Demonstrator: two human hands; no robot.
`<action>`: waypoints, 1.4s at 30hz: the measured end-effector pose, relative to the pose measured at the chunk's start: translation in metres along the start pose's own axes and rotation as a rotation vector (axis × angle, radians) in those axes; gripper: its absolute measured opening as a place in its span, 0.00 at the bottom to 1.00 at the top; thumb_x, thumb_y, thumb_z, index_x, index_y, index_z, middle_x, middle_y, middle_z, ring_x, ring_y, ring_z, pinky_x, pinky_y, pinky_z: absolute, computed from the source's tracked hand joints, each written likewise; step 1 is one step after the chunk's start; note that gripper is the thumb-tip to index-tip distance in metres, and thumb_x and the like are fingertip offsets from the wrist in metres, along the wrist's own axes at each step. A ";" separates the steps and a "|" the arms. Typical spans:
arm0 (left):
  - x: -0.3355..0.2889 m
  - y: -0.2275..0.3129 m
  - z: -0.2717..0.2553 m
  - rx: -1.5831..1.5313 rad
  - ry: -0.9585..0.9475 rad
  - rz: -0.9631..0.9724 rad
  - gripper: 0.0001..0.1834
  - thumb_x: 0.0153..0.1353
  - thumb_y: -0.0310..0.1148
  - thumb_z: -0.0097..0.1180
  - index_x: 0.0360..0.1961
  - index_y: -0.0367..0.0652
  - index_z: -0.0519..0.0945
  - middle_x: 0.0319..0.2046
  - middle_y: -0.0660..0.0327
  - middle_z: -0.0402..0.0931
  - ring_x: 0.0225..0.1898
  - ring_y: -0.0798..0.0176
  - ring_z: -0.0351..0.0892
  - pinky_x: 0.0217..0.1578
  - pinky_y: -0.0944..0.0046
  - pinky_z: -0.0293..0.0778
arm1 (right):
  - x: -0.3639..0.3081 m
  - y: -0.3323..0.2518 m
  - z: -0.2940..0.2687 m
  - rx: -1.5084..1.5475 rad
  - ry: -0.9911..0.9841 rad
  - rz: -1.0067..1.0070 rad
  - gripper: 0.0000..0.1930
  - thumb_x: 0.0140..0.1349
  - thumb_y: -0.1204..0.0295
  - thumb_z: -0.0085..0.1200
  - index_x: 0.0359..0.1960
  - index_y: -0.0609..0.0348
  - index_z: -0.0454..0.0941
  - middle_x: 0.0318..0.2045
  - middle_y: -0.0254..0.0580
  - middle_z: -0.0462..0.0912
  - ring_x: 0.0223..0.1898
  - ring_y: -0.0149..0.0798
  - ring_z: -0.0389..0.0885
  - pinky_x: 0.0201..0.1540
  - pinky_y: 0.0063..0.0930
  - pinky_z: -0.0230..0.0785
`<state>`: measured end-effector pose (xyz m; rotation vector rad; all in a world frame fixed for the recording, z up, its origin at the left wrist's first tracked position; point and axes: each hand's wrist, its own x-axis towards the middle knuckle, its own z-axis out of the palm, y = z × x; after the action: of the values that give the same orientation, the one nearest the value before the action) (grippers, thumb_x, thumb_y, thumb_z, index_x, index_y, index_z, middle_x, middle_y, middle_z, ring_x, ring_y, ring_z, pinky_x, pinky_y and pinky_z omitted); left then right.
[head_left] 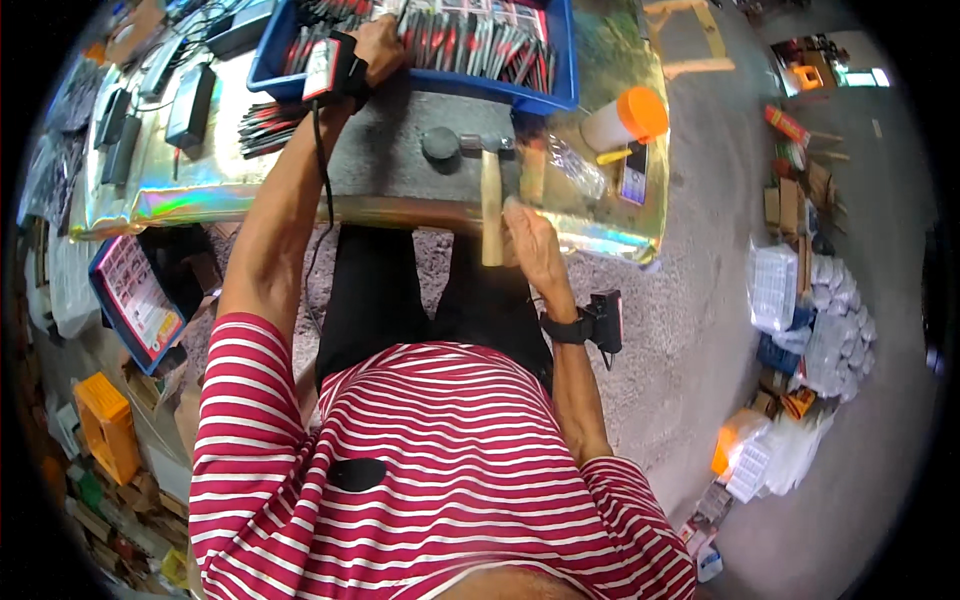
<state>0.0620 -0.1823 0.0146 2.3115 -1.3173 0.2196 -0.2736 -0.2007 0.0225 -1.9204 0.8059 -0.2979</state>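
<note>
My left hand (378, 50) reaches over the near wall of a blue plastic bin (445, 82). Its fingers are bent and closed, partly hidden, beside a thin dark piece at their tips. Many slim red, black and grey pieces (490, 45) stand in rows inside the bin. On the table lies a hammer with a black round face (440, 145) and a pale wooden handle (491, 215). My right hand (535, 250) is just right of the handle's near end, with loosely bent fingers and nothing visible in them. A pile of the same slim pieces (268, 128) lies left of my left forearm.
A white jar with an orange lid (640, 114), a yellow-handled tool (613, 156) and clear plastic wrap (577, 170) lie at the table's right. Black power adapters (190, 108) with cables sit at the left. Cartons and bagged goods (835, 320) line the floor at right.
</note>
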 end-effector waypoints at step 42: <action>-0.171 -0.055 -0.049 -0.041 0.354 -0.369 0.11 0.44 0.20 0.50 0.30 0.44 0.72 0.27 0.57 0.67 0.33 0.55 0.68 0.34 0.60 0.67 | 0.092 0.074 -0.040 -1.030 0.320 -0.501 0.09 0.52 0.70 0.43 0.28 0.65 0.65 0.25 0.56 0.70 0.29 0.55 0.70 0.29 0.43 0.62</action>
<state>0.0229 -0.0044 -0.0214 2.2964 -0.7049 0.4478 -0.2554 -0.3098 -0.0349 -3.1124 0.7252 -0.5755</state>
